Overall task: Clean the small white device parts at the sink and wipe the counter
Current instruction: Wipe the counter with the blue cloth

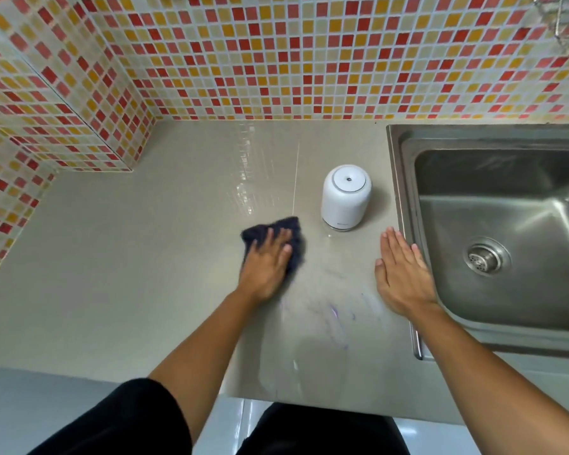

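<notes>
Head view gives me the grey counter, the steel sink at its right, and the white device upright near the sink's rim. My left grip presses flat on the dark cloth; my right grip lies flat, holding nothing. A wide sweep, I judge, could topple the device.

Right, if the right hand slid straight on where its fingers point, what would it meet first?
Probably the device: the right hand points up the counter, slightly left, towards its right side. It might just miss and reach the wall.
</notes>
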The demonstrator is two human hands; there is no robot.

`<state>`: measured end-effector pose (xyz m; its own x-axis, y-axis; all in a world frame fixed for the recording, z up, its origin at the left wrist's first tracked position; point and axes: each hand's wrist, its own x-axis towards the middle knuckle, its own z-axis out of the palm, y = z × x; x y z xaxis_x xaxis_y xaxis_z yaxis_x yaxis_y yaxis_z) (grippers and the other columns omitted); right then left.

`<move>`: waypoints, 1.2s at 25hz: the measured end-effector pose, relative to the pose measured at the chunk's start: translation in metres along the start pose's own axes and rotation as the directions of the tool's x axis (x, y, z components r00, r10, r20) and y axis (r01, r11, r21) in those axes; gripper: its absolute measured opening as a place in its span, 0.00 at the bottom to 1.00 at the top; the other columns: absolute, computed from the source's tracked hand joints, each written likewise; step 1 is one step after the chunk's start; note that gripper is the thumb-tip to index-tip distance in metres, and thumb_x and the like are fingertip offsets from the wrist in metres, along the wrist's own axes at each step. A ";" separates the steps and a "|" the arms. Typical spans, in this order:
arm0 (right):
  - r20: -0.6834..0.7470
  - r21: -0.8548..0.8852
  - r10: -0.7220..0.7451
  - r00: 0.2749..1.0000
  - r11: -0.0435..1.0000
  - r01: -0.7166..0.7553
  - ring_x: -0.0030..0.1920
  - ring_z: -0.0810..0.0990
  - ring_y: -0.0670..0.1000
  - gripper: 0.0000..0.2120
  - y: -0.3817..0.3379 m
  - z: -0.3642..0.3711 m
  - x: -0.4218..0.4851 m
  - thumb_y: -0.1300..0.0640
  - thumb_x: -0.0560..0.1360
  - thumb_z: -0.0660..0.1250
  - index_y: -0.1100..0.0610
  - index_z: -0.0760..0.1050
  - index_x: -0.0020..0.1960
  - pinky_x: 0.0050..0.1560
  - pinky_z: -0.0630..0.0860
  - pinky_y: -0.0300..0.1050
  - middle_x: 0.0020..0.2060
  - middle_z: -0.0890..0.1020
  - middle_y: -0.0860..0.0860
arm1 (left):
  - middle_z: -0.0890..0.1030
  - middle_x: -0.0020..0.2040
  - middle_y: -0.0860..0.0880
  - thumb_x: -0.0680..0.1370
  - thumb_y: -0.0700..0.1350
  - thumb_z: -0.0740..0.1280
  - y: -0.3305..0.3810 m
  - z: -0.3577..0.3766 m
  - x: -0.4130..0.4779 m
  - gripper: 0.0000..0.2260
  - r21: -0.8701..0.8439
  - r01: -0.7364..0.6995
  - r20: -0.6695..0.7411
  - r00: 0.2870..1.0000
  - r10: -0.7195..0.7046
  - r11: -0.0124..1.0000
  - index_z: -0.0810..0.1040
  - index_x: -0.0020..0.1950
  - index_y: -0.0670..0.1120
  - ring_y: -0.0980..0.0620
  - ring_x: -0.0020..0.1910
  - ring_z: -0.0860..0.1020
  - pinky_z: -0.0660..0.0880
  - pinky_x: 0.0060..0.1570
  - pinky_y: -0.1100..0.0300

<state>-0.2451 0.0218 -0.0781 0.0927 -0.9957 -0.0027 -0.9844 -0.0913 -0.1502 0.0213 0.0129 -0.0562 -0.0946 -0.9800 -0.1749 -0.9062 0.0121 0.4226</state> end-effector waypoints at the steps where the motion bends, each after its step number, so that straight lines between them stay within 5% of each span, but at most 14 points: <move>1: -0.006 0.000 0.000 1.000 1.000 0.000 0.74 0.54 0.51 0.33 0.001 0.000 0.000 0.48 0.73 0.37 0.62 0.54 0.74 0.71 0.41 0.46 0.74 0.57 0.55 | 0.59 0.76 0.52 0.79 0.56 0.40 0.006 0.008 -0.024 0.29 0.002 -0.103 0.051 0.993 0.103 0.995 0.57 0.76 0.46 0.52 0.77 0.52 0.51 0.71 0.54; 5: -0.007 0.004 -0.004 1.000 1.000 0.004 0.74 0.54 0.52 0.32 0.000 -0.001 0.000 0.49 0.74 0.38 0.62 0.54 0.73 0.71 0.40 0.45 0.74 0.57 0.55 | 0.63 0.74 0.52 0.81 0.58 0.38 -0.056 0.003 -0.089 0.28 0.174 -0.189 -0.059 0.978 0.202 0.966 0.59 0.74 0.46 0.56 0.75 0.53 0.56 0.71 0.53; 9: -0.012 0.000 -0.004 1.000 1.000 0.004 0.74 0.55 0.52 0.32 0.001 0.000 0.001 0.49 0.74 0.38 0.63 0.55 0.73 0.72 0.45 0.48 0.74 0.59 0.55 | 0.59 0.76 0.49 0.80 0.57 0.40 -0.044 -0.008 -0.021 0.28 0.078 0.139 -0.129 0.983 -0.128 0.987 0.58 0.76 0.47 0.50 0.77 0.52 0.52 0.72 0.50; 12: -0.006 0.009 -0.009 1.000 1.000 0.009 0.74 0.54 0.52 0.33 0.000 0.000 0.001 0.48 0.73 0.37 0.62 0.55 0.73 0.72 0.44 0.48 0.74 0.58 0.55 | 0.64 0.75 0.48 0.81 0.58 0.40 -0.013 0.010 -0.047 0.29 0.120 -0.190 0.009 0.982 0.190 0.974 0.62 0.74 0.46 0.48 0.76 0.57 0.50 0.71 0.55; 15: -0.001 0.009 -0.009 1.000 1.000 0.009 0.75 0.51 0.50 0.34 0.002 -0.002 0.001 0.48 0.73 0.35 0.62 0.52 0.74 0.72 0.41 0.47 0.75 0.55 0.54 | 0.68 0.71 0.51 0.82 0.55 0.45 -0.066 0.001 -0.110 0.24 0.157 -0.423 0.080 0.906 0.415 0.893 0.67 0.72 0.46 0.58 0.75 0.56 0.50 0.72 0.60; 18: 0.012 -0.009 -0.008 1.000 1.000 0.009 0.75 0.49 0.50 0.35 0.001 -0.002 0.001 0.48 0.72 0.33 0.61 0.51 0.74 0.72 0.40 0.46 0.75 0.53 0.53 | 0.71 0.70 0.45 0.81 0.58 0.45 -0.109 -0.027 -0.084 0.27 0.130 -0.098 -0.118 0.986 0.114 0.987 0.69 0.70 0.44 0.58 0.74 0.56 0.56 0.70 0.55; 20: 0.013 -0.005 -0.006 1.000 1.000 0.006 0.75 0.49 0.50 0.35 0.001 -0.002 0.002 0.48 0.72 0.33 0.61 0.51 0.74 0.72 0.40 0.46 0.75 0.53 0.54 | 0.70 0.71 0.44 0.79 0.57 0.44 -0.085 -0.026 -0.040 0.28 0.051 0.171 -0.235 0.960 -0.155 0.984 0.69 0.71 0.44 0.50 0.74 0.61 0.59 0.70 0.50; 22: 0.023 -0.004 -0.009 1.000 1.000 0.009 0.75 0.49 0.50 0.35 0.000 -0.003 0.001 0.47 0.71 0.33 0.61 0.50 0.74 0.72 0.39 0.46 0.75 0.53 0.53 | 0.72 0.69 0.43 0.80 0.57 0.44 -0.035 -0.006 -0.035 0.28 0.041 0.061 -0.180 0.982 -0.053 0.997 0.71 0.69 0.44 0.46 0.72 0.65 0.58 0.69 0.52; 24: 0.020 0.000 -0.008 1.000 1.000 0.007 0.75 0.49 0.50 0.35 0.000 -0.003 0.001 0.47 0.71 0.33 0.61 0.50 0.74 0.72 0.39 0.46 0.75 0.53 0.53 | 0.74 0.68 0.46 0.82 0.56 0.44 -0.015 0.016 -0.076 0.26 0.111 -0.240 -0.064 0.967 0.248 0.964 0.73 0.68 0.44 0.49 0.71 0.65 0.57 0.68 0.57; 27: 0.026 0.002 -0.009 1.000 1.000 0.009 0.75 0.49 0.50 0.35 0.001 -0.003 0.001 0.47 0.71 0.33 0.61 0.50 0.74 0.72 0.39 0.46 0.75 0.53 0.53 | 0.74 0.67 0.49 0.83 0.54 0.47 -0.062 0.001 -0.130 0.23 0.146 -0.407 -0.028 0.909 0.415 0.902 0.73 0.67 0.44 0.59 0.74 0.58 0.56 0.69 0.60; 30: 0.035 -0.013 -0.007 0.999 1.000 0.007 0.75 0.48 0.49 0.35 0.001 -0.003 0.002 0.47 0.71 0.32 0.61 0.49 0.75 0.72 0.39 0.46 0.75 0.52 0.53 | 0.74 0.68 0.42 0.81 0.57 0.47 -0.102 -0.024 -0.099 0.26 0.102 -0.005 -0.234 0.972 0.029 0.995 0.72 0.68 0.42 0.50 0.72 0.63 0.64 0.65 0.51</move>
<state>-0.2461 0.0201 -0.0755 0.1047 -0.9939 -0.0359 -0.9855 -0.0988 -0.1379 0.1331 0.1036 -0.0606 -0.0220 -0.9985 0.0505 -0.9432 0.0375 0.3301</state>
